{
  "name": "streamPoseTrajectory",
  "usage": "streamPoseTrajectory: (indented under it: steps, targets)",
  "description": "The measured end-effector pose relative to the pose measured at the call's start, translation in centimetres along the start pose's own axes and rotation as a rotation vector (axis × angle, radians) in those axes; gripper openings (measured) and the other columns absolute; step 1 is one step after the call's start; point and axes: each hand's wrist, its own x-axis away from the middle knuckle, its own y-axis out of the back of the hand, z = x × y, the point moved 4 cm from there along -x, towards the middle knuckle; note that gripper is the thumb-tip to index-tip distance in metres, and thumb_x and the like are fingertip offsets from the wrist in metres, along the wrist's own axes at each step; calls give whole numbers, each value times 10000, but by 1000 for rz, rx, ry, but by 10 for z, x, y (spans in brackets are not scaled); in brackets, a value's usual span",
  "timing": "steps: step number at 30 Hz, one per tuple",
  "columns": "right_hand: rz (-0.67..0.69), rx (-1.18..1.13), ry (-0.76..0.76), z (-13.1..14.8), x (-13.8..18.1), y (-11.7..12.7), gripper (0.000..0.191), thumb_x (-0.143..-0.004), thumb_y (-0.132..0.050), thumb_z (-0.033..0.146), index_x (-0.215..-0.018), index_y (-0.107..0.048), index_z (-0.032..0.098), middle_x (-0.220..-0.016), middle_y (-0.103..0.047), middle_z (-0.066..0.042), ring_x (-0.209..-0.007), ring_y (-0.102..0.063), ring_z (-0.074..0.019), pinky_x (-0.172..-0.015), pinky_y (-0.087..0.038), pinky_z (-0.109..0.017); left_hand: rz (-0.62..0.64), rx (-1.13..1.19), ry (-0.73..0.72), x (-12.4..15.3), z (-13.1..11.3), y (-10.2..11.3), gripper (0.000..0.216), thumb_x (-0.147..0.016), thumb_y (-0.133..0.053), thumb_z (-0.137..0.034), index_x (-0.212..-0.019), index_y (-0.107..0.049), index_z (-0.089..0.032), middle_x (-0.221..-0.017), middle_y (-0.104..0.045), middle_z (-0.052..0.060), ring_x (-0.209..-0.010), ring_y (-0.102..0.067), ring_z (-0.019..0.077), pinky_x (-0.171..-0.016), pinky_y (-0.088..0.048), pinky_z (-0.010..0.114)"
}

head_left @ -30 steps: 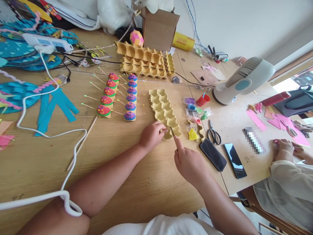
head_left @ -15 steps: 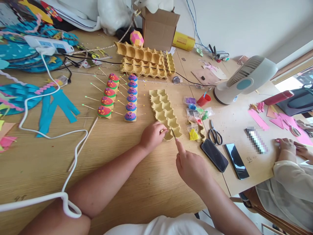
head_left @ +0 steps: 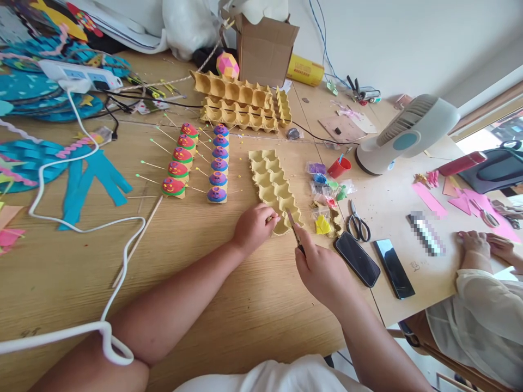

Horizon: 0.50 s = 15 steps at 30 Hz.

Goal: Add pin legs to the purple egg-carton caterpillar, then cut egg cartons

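A pale egg carton lies lengthwise before me, its cups facing up. At its near left corner, my left hand is closed with thumb and fingers pinching the rim. My right hand is wrapped round a craft knife, its narrow blade pointing away from me over the near right cups. Part of the dark handle shows below the fingers. Left of the carton stand two rows of painted egg-cup figures, one red and green, the other purple and blue, with thin sticks poking out.
Scissors, two phones, bagged coloured clay and a red cup lie to the right, with a fan beyond. More egg cartons sit behind. A white cable crosses at left. Another person's hands rest at far right.
My right hand has drawn back slightly and turned, so more of the knife's blade and its dark handle show. My left hand stays at the carton's corner.
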Motion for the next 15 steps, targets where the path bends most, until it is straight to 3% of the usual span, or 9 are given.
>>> streamPoseTrajectory:
  steps: [5, 15]
  targets:
    - [15, 7, -6, -2, -16, -11, 529, -1041, -364, 275, -1564, -359, 195, -919, -789, -37, -744, -706, -194, -553, -274, -293, 5, 11, -10, 1, 0, 1, 138, -929, -666, -245, -801, -690, -199, -863, -683, 17, -745, -594, 152, -669, -403, 278]
    - [4, 21, 16, 0, -19, -11, 535, -1040, -365, 276, -1568, -347, 192, -963, -796, -41, -778, -730, -204, -573, -335, -288, -17, 1, -6, 0, 4, 1, 133, -934, -663, -252, -816, -695, -199, -863, -671, 20, -785, -599, 162, -706, -424, 284]
